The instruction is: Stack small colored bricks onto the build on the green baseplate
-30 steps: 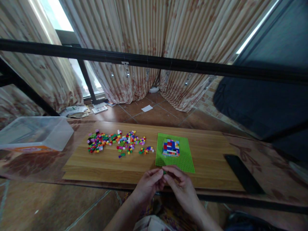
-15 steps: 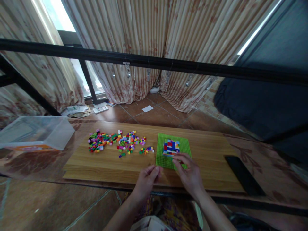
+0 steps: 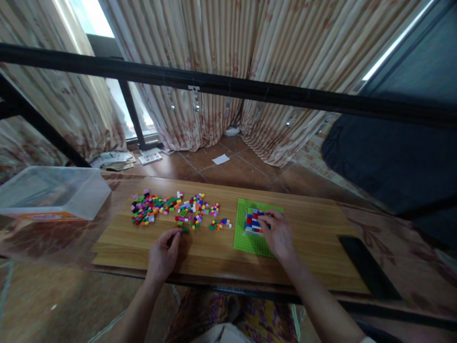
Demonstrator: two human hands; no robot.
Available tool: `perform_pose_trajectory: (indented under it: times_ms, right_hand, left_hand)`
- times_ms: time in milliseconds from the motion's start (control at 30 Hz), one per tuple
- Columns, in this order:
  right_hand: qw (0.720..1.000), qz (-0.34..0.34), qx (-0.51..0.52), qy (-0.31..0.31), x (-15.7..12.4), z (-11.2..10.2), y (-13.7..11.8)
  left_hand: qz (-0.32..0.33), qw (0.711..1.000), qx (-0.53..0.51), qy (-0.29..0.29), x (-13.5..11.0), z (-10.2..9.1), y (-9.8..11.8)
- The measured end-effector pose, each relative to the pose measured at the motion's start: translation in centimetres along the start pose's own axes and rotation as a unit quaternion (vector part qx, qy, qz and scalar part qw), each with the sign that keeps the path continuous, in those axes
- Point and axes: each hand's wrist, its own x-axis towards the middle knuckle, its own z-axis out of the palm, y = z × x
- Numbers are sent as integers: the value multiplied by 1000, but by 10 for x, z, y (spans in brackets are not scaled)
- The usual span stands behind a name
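My left hand (image 3: pixel 163 252) is over the wood board, its thumb and forefinger closed at the near end of a small green toy brick (image 3: pixel 184 230); the fingertips cover the spot beside it. My right hand (image 3: pixel 280 236) has its fingers pinched together over the top of a low block of red, blue and white toy bricks (image 3: pixel 252 223). Whatever lies between those right fingertips is hidden. This block stands on a green studded baseplate (image 3: pixel 241 240), partly covered by the right hand.
Several loose coloured bricks (image 3: pixel 148 209) lie spread over the left half of the board (image 3: pixel 124 247). A clear plastic bin (image 3: pixel 85 190) stands at far left, and a black phone-like slab (image 3: pixel 367 267) at the right. A dark metal rail (image 3: pixel 228 83) crosses beyond the board.
My left hand has moved left from near the baseplate to the small green brick. My right hand has shifted forward from the block's near edge to over its top. The view has tilted slightly.
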Motion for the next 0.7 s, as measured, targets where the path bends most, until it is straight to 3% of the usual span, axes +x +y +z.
perform_pose_trajectory:
  times_ms: [167, 433, 700]
  right_hand:
    - [999, 38, -3, 12, 3, 4, 0]
    - [990, 99, 98, 25, 4, -5, 2]
    - [991, 100, -5, 85, 5, 5, 4]
  left_hand:
    - [62, 996, 60, -4, -4, 4, 5]
    - [82, 994, 75, -4, -6, 2, 9]
    - [88, 993, 83, 0, -7, 4, 8]
